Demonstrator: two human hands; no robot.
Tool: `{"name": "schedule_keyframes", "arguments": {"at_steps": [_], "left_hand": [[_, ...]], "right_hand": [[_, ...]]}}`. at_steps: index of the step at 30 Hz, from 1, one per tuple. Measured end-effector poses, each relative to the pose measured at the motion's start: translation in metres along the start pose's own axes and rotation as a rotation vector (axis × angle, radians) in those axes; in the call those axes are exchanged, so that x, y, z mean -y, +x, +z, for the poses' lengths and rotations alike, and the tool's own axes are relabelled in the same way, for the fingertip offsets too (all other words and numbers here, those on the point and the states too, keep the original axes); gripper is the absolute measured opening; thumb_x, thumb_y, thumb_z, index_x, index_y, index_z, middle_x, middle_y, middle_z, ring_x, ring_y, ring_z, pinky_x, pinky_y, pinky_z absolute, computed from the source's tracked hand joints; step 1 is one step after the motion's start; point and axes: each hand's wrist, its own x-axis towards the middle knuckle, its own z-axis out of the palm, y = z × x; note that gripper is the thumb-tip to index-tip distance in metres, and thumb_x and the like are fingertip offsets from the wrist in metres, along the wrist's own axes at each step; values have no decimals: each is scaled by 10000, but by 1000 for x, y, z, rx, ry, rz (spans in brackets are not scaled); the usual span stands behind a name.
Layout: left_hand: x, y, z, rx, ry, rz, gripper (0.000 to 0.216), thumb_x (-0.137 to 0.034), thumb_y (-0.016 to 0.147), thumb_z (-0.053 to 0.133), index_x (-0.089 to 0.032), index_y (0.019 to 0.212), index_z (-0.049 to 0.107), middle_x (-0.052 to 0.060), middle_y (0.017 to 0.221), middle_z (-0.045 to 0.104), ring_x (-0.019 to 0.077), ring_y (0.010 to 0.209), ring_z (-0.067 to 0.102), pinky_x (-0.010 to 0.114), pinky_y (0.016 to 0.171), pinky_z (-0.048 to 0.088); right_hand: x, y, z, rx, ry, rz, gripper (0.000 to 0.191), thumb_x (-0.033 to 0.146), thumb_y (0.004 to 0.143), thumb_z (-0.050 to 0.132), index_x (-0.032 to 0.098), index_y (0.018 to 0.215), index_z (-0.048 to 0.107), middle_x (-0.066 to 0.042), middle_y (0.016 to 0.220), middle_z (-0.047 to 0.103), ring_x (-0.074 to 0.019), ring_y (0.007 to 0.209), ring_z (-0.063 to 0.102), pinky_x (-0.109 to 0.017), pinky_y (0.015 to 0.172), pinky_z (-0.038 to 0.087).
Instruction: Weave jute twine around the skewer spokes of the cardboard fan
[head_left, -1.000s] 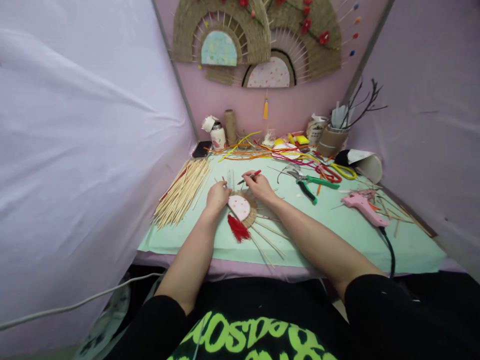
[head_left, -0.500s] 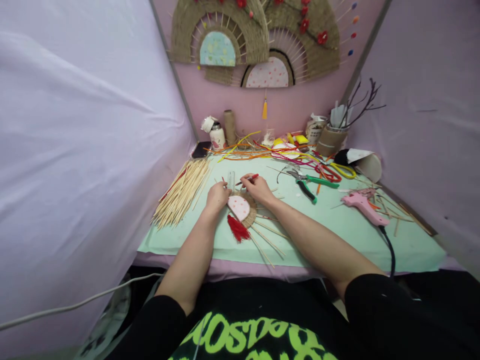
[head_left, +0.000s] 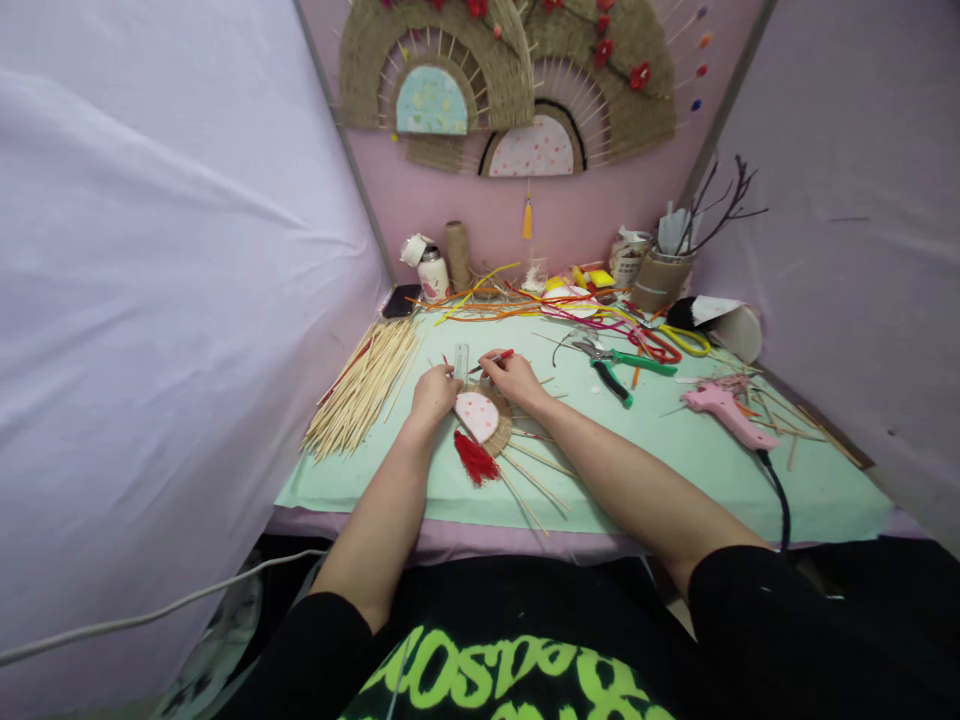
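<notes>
On the green tabletop lies a small half-round piece (head_left: 478,414) with a pink dotted centre, a brown woven border and thin sticks fanning out. A red tassel (head_left: 475,458) hangs off its lower side. My left hand (head_left: 435,392) is closed at its upper left, fingertips on a clear ruler (head_left: 462,361) that stands out beyond the piece. In my right hand (head_left: 511,376) is a red pen (head_left: 496,358), its tip pointing left toward the ruler. The fingers of that hand partly cover the upper sticks.
Left lies a pile of thin wooden sticks (head_left: 361,390). To the right are green-handled pliers (head_left: 622,362), a pink glue gun (head_left: 729,415) with a cord, and loose sticks. Along the back stand a bottle (head_left: 433,275), a twine spool (head_left: 457,255) and a pot of twigs (head_left: 663,278).
Both hands keep nearly the same places. The pen tip has dipped slightly toward the ruler, and the whole view has shifted a little.
</notes>
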Motion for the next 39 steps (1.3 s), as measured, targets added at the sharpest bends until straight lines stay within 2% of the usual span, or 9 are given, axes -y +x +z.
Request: {"name": "schedule_keyframes", "arguments": {"at_steps": [16, 24, 32, 39], "left_hand": [[1, 1, 1, 2, 4, -3, 432, -240, 815, 571, -109, 1224, 624, 143, 1106, 696, 227, 1076, 621, 284, 912, 426], [0, 0, -1, 1, -1, -5, 433, -238, 811, 562, -109, 1219, 627, 139, 1103, 698, 232, 1067, 625, 291, 912, 429], [0, 0, 0, 3, -4, -9, 429, -243, 810, 571, -124, 1218, 628, 129, 1104, 701, 226, 1081, 619, 284, 921, 422], [1, 1, 1, -2, -4, -8, 425, -244, 812, 572, -122, 1215, 631, 138, 1125, 692, 233, 1084, 619, 287, 923, 426]], "right_hand": [[-3, 1, 1, 1, -37, -11, 218, 278, 857, 484, 161, 802, 660, -25, 690, 683, -128, 607, 602, -221, 623, 435], [-2, 1, 1, -8, -93, 3, 235, 252, 856, 481, 161, 718, 648, -33, 665, 684, -132, 617, 611, -219, 646, 439], [-4, 2, 2, -6, -26, -11, 217, 275, 864, 486, 163, 810, 664, -21, 683, 686, -126, 621, 614, -213, 637, 443], [-5, 2, 2, 0, -45, -15, 209, 257, 864, 484, 164, 794, 658, -22, 685, 689, -127, 616, 615, -215, 640, 444]]}}
